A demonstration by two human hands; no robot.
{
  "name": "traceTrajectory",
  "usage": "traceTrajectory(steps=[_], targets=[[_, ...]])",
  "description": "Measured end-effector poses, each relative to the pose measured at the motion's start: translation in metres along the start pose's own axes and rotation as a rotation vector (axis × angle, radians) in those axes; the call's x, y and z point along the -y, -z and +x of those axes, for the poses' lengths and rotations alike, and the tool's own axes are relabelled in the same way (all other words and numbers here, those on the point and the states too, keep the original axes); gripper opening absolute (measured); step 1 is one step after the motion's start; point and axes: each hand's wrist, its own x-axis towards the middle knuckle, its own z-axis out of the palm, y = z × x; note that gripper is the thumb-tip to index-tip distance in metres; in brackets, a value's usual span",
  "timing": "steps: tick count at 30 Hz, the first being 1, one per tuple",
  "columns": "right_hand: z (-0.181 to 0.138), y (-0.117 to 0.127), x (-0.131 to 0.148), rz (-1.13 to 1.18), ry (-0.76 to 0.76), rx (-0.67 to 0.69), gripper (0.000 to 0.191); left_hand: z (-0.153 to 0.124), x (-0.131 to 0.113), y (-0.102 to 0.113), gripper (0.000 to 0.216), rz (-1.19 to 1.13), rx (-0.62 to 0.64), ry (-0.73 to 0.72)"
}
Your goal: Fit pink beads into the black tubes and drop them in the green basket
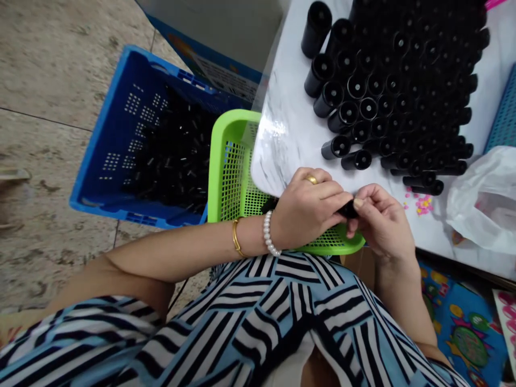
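My left hand (308, 207) and my right hand (381, 220) meet over the near edge of the white table (290, 134). Both are closed on one small black tube (348, 209), of which only a short piece shows between the fingers. The left hand wears a gold ring, with a pearl bracelet and a gold bangle on the wrist. Just beyond the hands lies a big stack of black tubes (403, 86), most with their open ends facing me. A green mesh basket (229, 161) sits under my left hand, at the table's left edge.
A blue crate (121, 134) full of black parts stands on the tiled floor to the left. A crumpled white plastic bag (484, 199) lies on the table at right, with small pink bits (421, 203) beside it. A teal basket edge (503, 118) shows far right.
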Motion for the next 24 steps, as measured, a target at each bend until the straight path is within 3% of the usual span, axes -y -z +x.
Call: traceTrajectory(steps=[3,9,15,24], targets=[[0.0,0.0028,0.0035,0.048,-0.086,0.068,0.032,-0.0012,0.0007,-0.0016,0.022,0.014,-0.026,-0.011],[-0.0015,-0.0013,0.0011,0.045,-0.041,-0.017,0.026,-0.0032,0.0027,-0.0031,0.023,0.022,-0.055,-0.032],[-0.0044,0.0026,0.0008,0.094,-0.049,0.035,0.025,-0.0029,0.0015,-0.0023,0.025,0.022,-0.056,-0.019],[-0.0049,-0.006,-0.0019,-0.081,0.053,-0.052,0.025,-0.0029,0.0001,-0.0009,0.021,0.017,-0.009,-0.004]])
